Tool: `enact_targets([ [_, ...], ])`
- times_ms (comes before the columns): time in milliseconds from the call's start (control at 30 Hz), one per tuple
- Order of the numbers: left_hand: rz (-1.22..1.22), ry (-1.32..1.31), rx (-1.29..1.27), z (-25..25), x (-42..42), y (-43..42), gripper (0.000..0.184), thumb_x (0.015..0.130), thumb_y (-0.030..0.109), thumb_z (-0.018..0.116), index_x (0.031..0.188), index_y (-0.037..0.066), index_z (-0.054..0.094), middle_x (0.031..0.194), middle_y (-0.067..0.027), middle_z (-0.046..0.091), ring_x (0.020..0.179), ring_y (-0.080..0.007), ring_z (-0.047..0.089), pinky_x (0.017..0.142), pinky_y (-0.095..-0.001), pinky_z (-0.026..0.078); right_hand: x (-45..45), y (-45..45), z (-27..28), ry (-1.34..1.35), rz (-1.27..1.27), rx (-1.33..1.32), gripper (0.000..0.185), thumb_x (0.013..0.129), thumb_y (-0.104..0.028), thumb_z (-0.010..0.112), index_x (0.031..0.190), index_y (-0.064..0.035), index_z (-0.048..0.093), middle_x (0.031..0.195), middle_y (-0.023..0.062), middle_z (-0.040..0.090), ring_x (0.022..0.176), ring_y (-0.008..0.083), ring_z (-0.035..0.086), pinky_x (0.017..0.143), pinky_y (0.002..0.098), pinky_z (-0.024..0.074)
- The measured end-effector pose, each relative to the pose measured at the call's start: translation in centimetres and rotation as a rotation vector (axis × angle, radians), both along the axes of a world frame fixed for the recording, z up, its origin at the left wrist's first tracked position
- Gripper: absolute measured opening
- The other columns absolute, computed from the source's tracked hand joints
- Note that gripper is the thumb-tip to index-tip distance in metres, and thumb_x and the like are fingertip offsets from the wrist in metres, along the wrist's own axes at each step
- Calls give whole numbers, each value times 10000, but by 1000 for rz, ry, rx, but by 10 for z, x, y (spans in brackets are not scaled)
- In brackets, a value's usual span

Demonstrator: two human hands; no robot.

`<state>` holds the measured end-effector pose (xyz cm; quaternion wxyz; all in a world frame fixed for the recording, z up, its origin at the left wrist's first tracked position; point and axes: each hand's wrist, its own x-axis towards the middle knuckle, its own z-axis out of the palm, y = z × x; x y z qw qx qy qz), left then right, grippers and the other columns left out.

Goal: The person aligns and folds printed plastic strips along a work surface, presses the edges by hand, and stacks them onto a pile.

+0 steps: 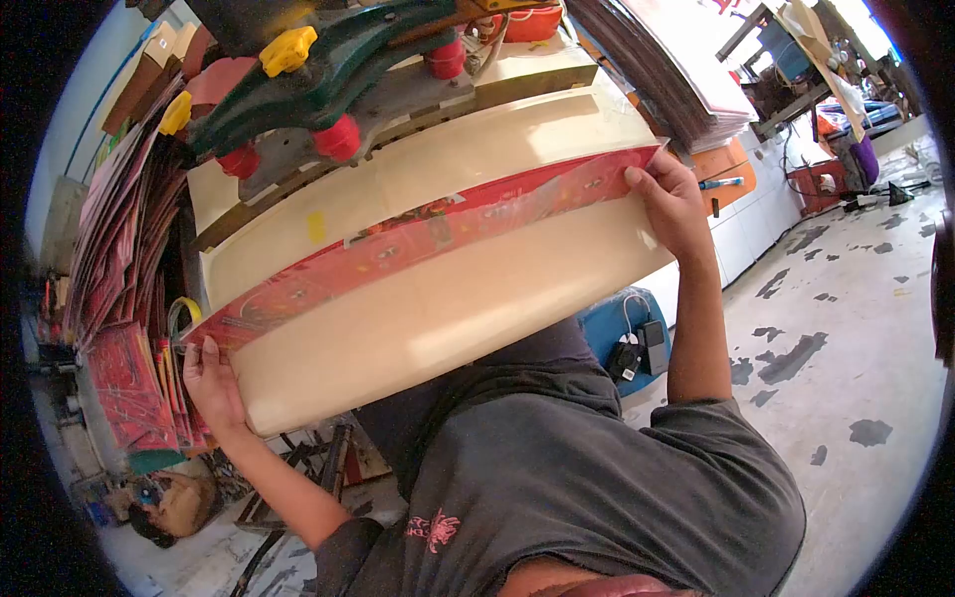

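Note:
A long red printed sheet (438, 231), glossy along its near part, is stretched between my two hands. It bows slightly over a cream-coloured board (448, 308) that slopes toward my lap. My left hand (211, 386) pinches the sheet's left end, by the board's near left corner. At the far right end, my right hand (674, 206) grips the sheet between thumb and fingers. Beyond the sheet lies more of the cream surface (398, 157), bounded by a straight bar (477, 98).
A dark green machine frame (328, 85) with yellow knobs (288, 52) and red cylinders (336, 139) stands over the far side. Red printed sheets (124, 229) are stacked at left, another pile (662, 60) at upper right. A blue stool (597, 328) carries black adapters. Another person (179, 505) is at lower left.

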<state>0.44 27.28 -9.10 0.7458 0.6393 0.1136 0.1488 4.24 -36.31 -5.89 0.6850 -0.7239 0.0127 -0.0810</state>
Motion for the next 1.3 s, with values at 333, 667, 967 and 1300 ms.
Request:
enact_targets([
  [333, 30, 171, 657, 47, 30, -44, 283, 996, 253, 692, 879, 1, 633, 814, 49, 576, 745, -47, 463, 691, -216, 387, 27, -10, 1, 148, 29, -319, 327, 971, -317, 712, 925, 6, 706, 751, -14, 642, 693, 54, 561, 616, 239, 433],
  [667, 108, -32, 761, 30, 65, -67, 349, 977, 295, 715, 1153, 20, 593, 767, -17, 566, 749, -81, 457, 675, -243, 376, 63, 18, 9, 32, -222, -835, 343, 937, -384, 712, 1058, -62, 715, 668, 103, 621, 623, 196, 607, 610, 362, 469],
  [967, 67, 68, 837, 22, 80, -54, 290, 974, 315, 717, 979, 36, 639, 700, 26, 430, 670, -88, 332, 604, -260, 282, 77, 29, 3, 40, -272, -929, 301, 969, -387, 655, 1182, -195, 745, 760, 138, 697, 739, 278, 705, 700, 406, 522],
  [1300, 98, 35, 953, 20, 78, -55, 296, 972, 324, 715, 1017, 36, 666, 687, 35, 356, 651, -92, 302, 581, -287, 249, 78, 27, -4, 13, -310, -903, 291, 976, -363, 679, 1205, -198, 751, 631, 22, 445, 609, 94, 424, 577, 308, 398],
])
